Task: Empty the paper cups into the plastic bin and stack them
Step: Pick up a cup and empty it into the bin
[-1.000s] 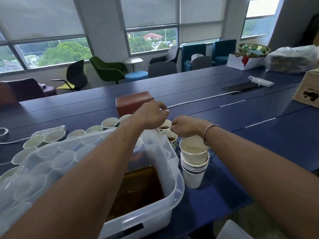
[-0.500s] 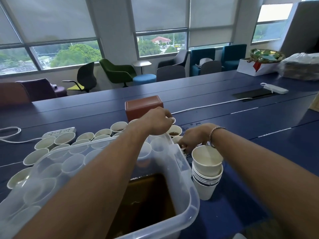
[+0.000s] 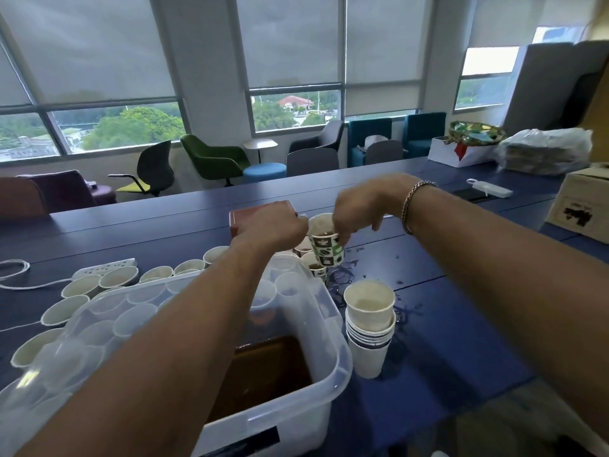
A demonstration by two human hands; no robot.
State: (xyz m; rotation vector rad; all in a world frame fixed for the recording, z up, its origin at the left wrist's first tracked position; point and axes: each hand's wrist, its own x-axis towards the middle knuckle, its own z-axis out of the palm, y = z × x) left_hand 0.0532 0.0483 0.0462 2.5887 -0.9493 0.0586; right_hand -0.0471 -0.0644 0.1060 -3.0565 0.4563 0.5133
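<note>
My right hand pinches a green-and-white patterned paper cup by its rim. It holds the cup, tilted and with brown liquid inside, above more cups just beyond the clear plastic bin. The bin holds brown liquid. My left hand hovers with curled fingers beside that cup, over the bin's far corner; what it grips is hidden. A stack of empty white cups stands right of the bin.
Several open cups stand in rows left of and behind the bin, beside a white power strip. A brown box sits behind my left hand. Spilled drops wet the blue table. A cardboard box is at far right.
My right hand has lifted the patterned cup up off the table from among the other cups. My left hand has stayed near the bin's far corner.
</note>
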